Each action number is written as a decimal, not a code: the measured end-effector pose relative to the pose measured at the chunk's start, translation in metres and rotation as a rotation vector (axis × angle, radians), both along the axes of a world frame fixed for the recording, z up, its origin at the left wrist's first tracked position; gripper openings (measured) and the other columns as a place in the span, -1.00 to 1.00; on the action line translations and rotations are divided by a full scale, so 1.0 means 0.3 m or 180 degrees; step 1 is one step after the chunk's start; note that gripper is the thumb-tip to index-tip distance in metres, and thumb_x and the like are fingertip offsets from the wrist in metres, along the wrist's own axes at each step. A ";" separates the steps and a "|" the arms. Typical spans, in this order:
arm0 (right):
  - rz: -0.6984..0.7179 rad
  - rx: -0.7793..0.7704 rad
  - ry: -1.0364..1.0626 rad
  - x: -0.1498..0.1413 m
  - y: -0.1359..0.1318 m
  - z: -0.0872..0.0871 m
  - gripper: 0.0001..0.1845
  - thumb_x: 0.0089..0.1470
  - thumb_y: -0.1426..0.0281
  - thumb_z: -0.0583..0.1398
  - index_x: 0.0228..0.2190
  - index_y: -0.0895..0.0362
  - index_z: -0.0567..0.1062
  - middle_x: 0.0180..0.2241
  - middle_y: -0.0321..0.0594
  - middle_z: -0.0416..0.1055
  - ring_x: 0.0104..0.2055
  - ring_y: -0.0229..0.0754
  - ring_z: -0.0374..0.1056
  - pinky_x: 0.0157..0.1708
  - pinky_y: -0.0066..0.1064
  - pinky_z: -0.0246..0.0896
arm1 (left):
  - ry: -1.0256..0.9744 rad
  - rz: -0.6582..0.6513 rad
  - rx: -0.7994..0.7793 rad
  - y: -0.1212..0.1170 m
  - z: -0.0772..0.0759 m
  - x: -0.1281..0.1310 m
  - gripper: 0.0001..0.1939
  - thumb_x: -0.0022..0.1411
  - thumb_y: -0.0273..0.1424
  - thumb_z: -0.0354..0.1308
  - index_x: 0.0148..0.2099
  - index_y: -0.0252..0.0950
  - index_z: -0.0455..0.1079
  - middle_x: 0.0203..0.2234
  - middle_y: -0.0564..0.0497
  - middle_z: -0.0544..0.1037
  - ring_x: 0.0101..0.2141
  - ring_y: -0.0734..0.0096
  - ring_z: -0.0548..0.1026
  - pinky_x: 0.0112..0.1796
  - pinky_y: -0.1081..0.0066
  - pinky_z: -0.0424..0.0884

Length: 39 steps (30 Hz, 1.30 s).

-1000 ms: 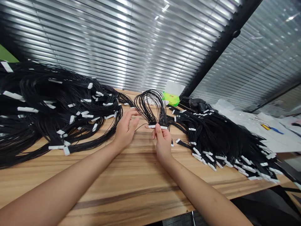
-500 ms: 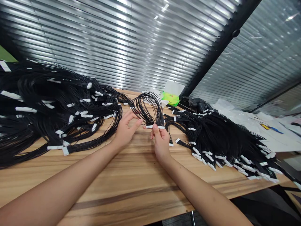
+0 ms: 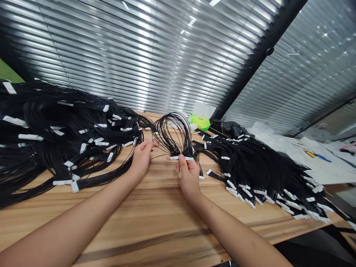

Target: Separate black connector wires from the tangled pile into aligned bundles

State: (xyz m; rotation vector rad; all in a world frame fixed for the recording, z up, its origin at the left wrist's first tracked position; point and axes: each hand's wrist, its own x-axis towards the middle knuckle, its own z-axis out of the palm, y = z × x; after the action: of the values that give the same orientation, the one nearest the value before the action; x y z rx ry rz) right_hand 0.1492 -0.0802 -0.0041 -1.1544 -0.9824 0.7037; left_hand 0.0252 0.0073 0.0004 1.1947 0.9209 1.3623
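My right hand (image 3: 188, 174) pinches the two white connector ends of a looped black wire harness (image 3: 175, 130), which stands up in an arch above the wooden table (image 3: 155, 215). My left hand (image 3: 141, 157) sits just left of the loop, fingers curled around its left strands. A large tangled heap of black harnesses with white connectors (image 3: 55, 137) lies to the left. To the right of my hands, a flatter pile of harnesses (image 3: 256, 167) spreads out.
Closed metal blinds (image 3: 139, 55) run behind the table. A green packet (image 3: 199, 119) and a white card sit at the back. Black gloves (image 3: 233, 129) and clear plastic sheets (image 3: 292, 148) lie at the far right. The table's front edge runs close to my forearms.
The looped harness has shifted slightly left and lower, still held in my right hand. My left hand has closed in on the loop's left strands, its fingers more curled.
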 end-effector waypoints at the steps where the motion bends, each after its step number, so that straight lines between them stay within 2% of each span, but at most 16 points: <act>1: -0.0030 0.0005 0.0022 0.001 0.001 0.000 -0.53 0.09 0.04 0.15 -0.65 0.09 0.25 -0.68 -0.40 0.15 -0.59 -0.31 0.07 -0.51 -0.41 0.01 | 0.0024 0.0036 -0.0102 0.003 -0.001 0.001 -0.83 0.04 -0.32 0.06 -0.49 -0.27 0.41 -0.39 0.02 0.52 -0.25 0.33 0.42 -0.22 0.42 0.29; 10: -0.0082 -0.0029 0.0013 -0.004 0.007 0.018 -0.49 0.07 0.00 0.14 -0.68 0.08 0.22 -0.70 -0.41 0.13 -0.60 -0.31 0.05 -0.51 -0.41 0.02 | 0.0560 0.0169 -0.0012 -0.007 -0.002 -0.003 -0.83 0.06 -0.30 0.04 -0.45 -0.28 0.35 -0.47 0.04 0.47 -0.33 0.36 0.41 -0.36 0.47 0.26; 13: -0.0095 -0.0016 -0.0079 -0.008 -0.001 0.017 -0.49 0.08 0.00 0.13 -0.68 0.08 0.22 -0.69 -0.41 0.13 -0.60 -0.32 0.05 -0.53 -0.42 0.02 | 0.0608 0.0203 0.0153 0.003 -0.021 0.000 -0.89 0.05 -0.36 0.10 -0.35 -0.28 0.34 -0.39 0.05 0.48 -0.35 0.41 0.42 -0.35 0.48 0.29; 15: -0.0074 -0.0008 -0.0110 -0.008 -0.006 0.015 -0.49 0.08 0.01 0.13 -0.68 0.08 0.21 -0.69 -0.40 0.12 -0.60 -0.32 0.05 -0.54 -0.42 0.02 | 0.0455 0.0226 0.0248 0.013 -0.035 0.004 -0.81 0.01 -0.43 0.12 -0.24 -0.27 0.29 -0.29 0.03 0.48 -0.35 0.45 0.44 -0.35 0.49 0.32; 18: -0.0015 0.0003 -0.0146 -0.006 -0.008 0.011 -0.50 0.10 0.03 0.13 -0.68 0.08 0.21 -0.69 -0.40 0.12 -0.60 -0.32 0.06 -0.54 -0.43 0.02 | 0.0254 0.0185 0.0575 0.027 -0.050 0.009 -0.64 0.02 -0.53 0.05 -0.07 -0.24 0.24 -0.11 -0.03 0.46 -0.20 0.42 0.47 -0.20 0.42 0.39; 21: 0.0026 0.0021 -0.0130 -0.004 -0.006 0.009 -0.51 0.10 0.04 0.13 -0.67 0.08 0.22 -0.69 -0.40 0.13 -0.60 -0.32 0.06 -0.52 -0.43 0.03 | 0.0598 0.0048 0.1099 0.029 -0.056 0.005 -0.50 0.07 -0.59 -0.05 0.08 -0.23 0.24 0.02 -0.05 0.43 0.01 0.35 0.41 0.04 0.32 0.32; 28: 0.0049 -0.0023 -0.0054 -0.004 -0.003 0.016 -0.49 0.08 0.01 0.13 -0.68 0.09 0.23 -0.69 -0.41 0.13 -0.59 -0.32 0.06 -0.51 -0.42 0.03 | 0.1750 0.0246 0.1435 -0.005 -0.043 -0.007 -0.37 0.06 -0.63 -0.08 0.21 -0.27 0.20 0.05 -0.08 0.44 0.02 0.23 0.40 0.08 0.24 0.27; 30: 0.0053 -0.0062 -0.0043 -0.005 -0.002 0.019 -0.49 0.07 0.00 0.14 -0.69 0.09 0.23 -0.69 -0.41 0.13 -0.59 -0.32 0.06 -0.50 -0.42 0.03 | 0.1863 0.0246 0.1492 -0.018 -0.031 -0.008 -0.43 0.10 -0.59 -0.06 0.18 -0.28 0.24 0.04 -0.08 0.44 0.03 0.21 0.39 0.07 0.24 0.26; 33: 0.0033 -0.0101 -0.0012 -0.009 0.001 0.022 -0.48 0.05 -0.01 0.15 -0.69 0.09 0.25 -0.70 -0.40 0.14 -0.60 -0.32 0.06 -0.49 -0.42 0.04 | 0.1794 0.0177 0.1354 -0.029 -0.018 -0.012 -0.68 0.24 -0.40 -0.01 0.02 -0.27 0.38 -0.09 -0.05 0.52 -0.07 0.23 0.44 -0.02 0.29 0.31; 36: 0.0026 -0.0152 -0.0012 -0.014 0.001 0.023 -0.49 0.02 -0.02 0.17 -0.69 0.09 0.25 -0.71 -0.40 0.15 -0.60 -0.31 0.07 -0.50 -0.42 0.04 | 0.1521 0.0201 0.1090 -0.021 -0.015 -0.021 -0.67 0.30 -0.19 0.00 -0.08 -0.26 0.46 -0.21 -0.02 0.56 -0.21 0.29 0.47 -0.17 0.37 0.34; 39: 0.0052 -0.0172 -0.0013 -0.016 0.001 0.024 -0.48 0.01 -0.01 0.19 -0.71 0.09 0.24 -0.71 -0.39 0.14 -0.60 -0.31 0.07 -0.51 -0.42 0.04 | 0.1223 0.0364 0.0949 -0.004 -0.014 -0.029 -0.66 0.28 -0.16 0.03 -0.14 -0.29 0.49 -0.28 -0.01 0.57 -0.30 0.35 0.46 -0.27 0.43 0.32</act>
State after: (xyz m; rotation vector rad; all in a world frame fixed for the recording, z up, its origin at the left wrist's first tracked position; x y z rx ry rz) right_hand 0.1443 -0.0797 0.0030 -1.1964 -0.9823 0.7452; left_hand 0.0165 0.0060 -0.0039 1.6950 1.0915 1.4216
